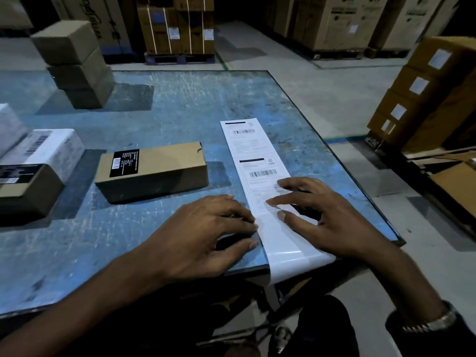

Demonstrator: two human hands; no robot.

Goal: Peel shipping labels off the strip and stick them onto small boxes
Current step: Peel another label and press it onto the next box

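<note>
1. A strip of shipping labels [260, 173] lay lengthwise on the right part of a scuffed blue table [159, 117], its near end hanging over the table's front edge.
2. Two printed labels with barcodes showed on the far stretch of the strip; the near stretch was plain white and glossy.
3. The right hand [324, 215] rested on the strip with fingers spread apart and nearly straight — fingertips [279, 185] pressed on the lower part of the nearer label, the thumb lying on the blank part just below it.
4. The left hand [203, 235] lay flat on the table at the strip's left edge, fingers loosely bent, their tips touching that edge; it clasped nothing that could be seen.
5. A small brown box [154, 171] with a black sticker on its top sat just left of the strip, apart from both hands.
6. Farther left stood another brown box [25, 191] with a black sticker, and behind it a white-wrapped parcel [51, 148] bearing a barcode.
7. A stack of plain cardboard boxes [74, 65] stood at the table's far left.
8. On the right wrist was a metal watch [435, 320] — beyond the table, labelled cartons [425, 94] were piled on the floor
</note>
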